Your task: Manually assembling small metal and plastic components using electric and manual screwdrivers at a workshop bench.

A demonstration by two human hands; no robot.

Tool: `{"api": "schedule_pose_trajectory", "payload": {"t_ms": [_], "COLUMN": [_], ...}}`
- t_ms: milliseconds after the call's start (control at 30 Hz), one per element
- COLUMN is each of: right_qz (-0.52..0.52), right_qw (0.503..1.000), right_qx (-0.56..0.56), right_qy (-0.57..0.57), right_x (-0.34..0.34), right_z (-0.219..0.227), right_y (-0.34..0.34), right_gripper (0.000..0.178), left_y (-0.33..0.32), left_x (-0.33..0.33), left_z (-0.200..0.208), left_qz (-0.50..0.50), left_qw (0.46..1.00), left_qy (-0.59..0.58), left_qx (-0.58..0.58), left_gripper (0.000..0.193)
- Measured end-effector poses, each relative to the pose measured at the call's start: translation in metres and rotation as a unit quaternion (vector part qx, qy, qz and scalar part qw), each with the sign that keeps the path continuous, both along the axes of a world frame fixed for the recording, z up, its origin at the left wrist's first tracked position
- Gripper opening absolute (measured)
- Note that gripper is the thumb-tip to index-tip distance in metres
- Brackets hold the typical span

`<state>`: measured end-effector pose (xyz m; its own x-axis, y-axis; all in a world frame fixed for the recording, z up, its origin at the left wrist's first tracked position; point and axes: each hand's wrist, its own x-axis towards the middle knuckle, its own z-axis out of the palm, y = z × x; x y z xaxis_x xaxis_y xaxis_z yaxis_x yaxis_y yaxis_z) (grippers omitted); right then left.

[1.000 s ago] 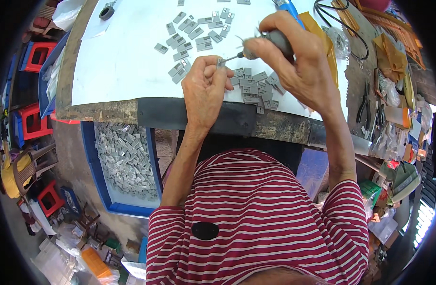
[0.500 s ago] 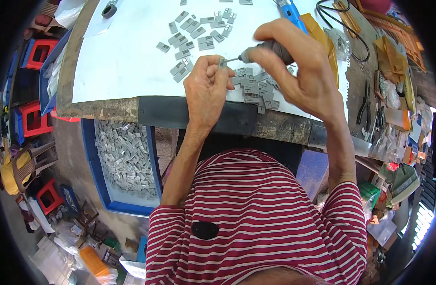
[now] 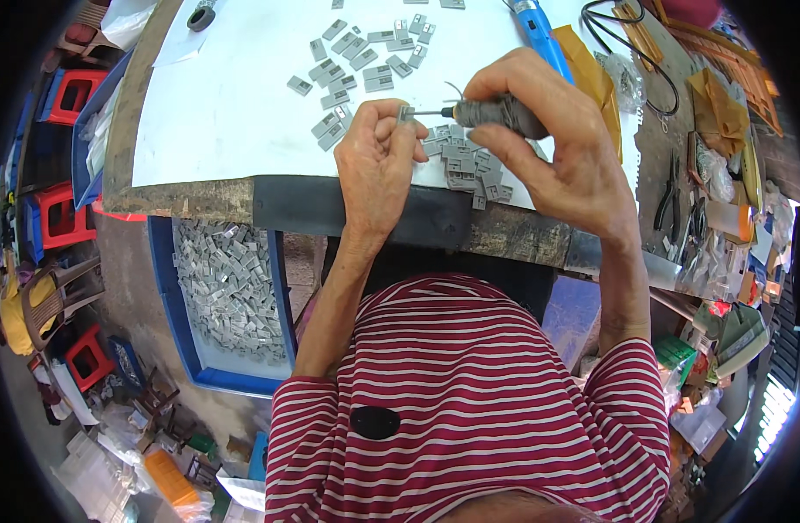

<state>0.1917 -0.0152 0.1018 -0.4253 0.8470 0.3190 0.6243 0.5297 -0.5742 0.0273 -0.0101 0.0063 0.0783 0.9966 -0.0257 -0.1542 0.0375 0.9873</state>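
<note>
My left hand is closed in a pinch over the white-covered tabletop, with a small grey pencil sharpener between thumb and forefinger. In my right hand is a screwdriver with a dark, wrapped handle, lying level. Its thin shaft points left and its tip meets the sharpener. Below the handle is a heap of grey sharpeners, partly covered by my hands. Farther off, several more sharpeners lie spread on the white sheet.
A blue tray full of grey sharpeners stands below the table's front edge at left. A blue power screwdriver and a brown envelope lie at the far right. Pliers and a black cable are farther right; a tape roll sits far left.
My right hand has shifted slightly down and right, its fingers turned about the screwdriver so more of the handle shows. My left hand has barely moved and still pinches the sharpener.
</note>
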Motion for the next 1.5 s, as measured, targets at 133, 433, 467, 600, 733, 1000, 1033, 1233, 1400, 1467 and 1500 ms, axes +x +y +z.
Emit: {"api": "schedule_pose_trajectory", "payload": {"t_ms": [133, 433, 467, 600, 733, 1000, 1033, 1233, 1400, 1467, 1500], "right_qz": [0.037, 0.023, 0.018, 0.012, -0.007, -0.039, -0.040, -0.170, -0.123, -0.105, -0.087], "right_qw": [0.999, 0.999, 0.999, 0.998, 0.999, 0.996, 0.996, 0.927, 0.969, 0.975, 0.980], "right_qx": [0.015, -0.040, -0.044, -0.047, -0.046, -0.025, -0.025, -0.255, -0.133, -0.122, -0.110], "right_qy": [-0.019, -0.023, -0.018, -0.039, -0.011, 0.073, 0.073, 0.218, 0.167, 0.155, 0.142], "right_x": [0.002, -0.002, -0.002, -0.003, -0.003, -0.005, -0.005, -0.016, -0.010, -0.009, -0.008], "right_z": [0.000, 0.001, 0.001, 0.001, -0.006, -0.025, -0.027, -0.017, -0.030, -0.029, -0.027], "right_y": [0.000, -0.009, -0.009, -0.015, -0.022, -0.032, -0.033, -0.040, -0.040, -0.038, -0.037], "right_gripper": [0.026, 0.036, 0.036, 0.036, 0.035, 0.036, 0.036, 0.031, 0.028, 0.028, 0.027], "left_y": [0.000, -0.001, -0.001, -0.001, -0.002, -0.001, -0.001, -0.002, -0.002, -0.003, -0.003], "left_x": [0.001, -0.001, -0.001, -0.001, -0.001, -0.001, -0.001, -0.001, 0.001, 0.002, 0.002], "left_z": [0.000, 0.000, 0.001, 0.001, 0.001, 0.000, 0.000, 0.000, 0.001, -0.002, -0.002], "left_qz": [0.002, 0.001, 0.000, 0.002, 0.007, 0.010, 0.011, 0.015, 0.027, 0.033, 0.033], "left_qw": [1.000, 1.000, 1.000, 1.000, 1.000, 0.999, 0.999, 0.999, 0.999, 0.999, 0.999], "left_qy": [-0.009, 0.010, 0.016, 0.017, -0.009, -0.041, -0.046, -0.049, -0.028, -0.008, -0.009], "left_qx": [0.007, 0.014, 0.014, 0.019, 0.026, 0.027, 0.024, 0.017, 0.018, 0.042, 0.043], "left_gripper": [0.009, 0.009, 0.009, 0.010, 0.011, 0.012, 0.012, 0.016, 0.014, 0.011, 0.011]}}
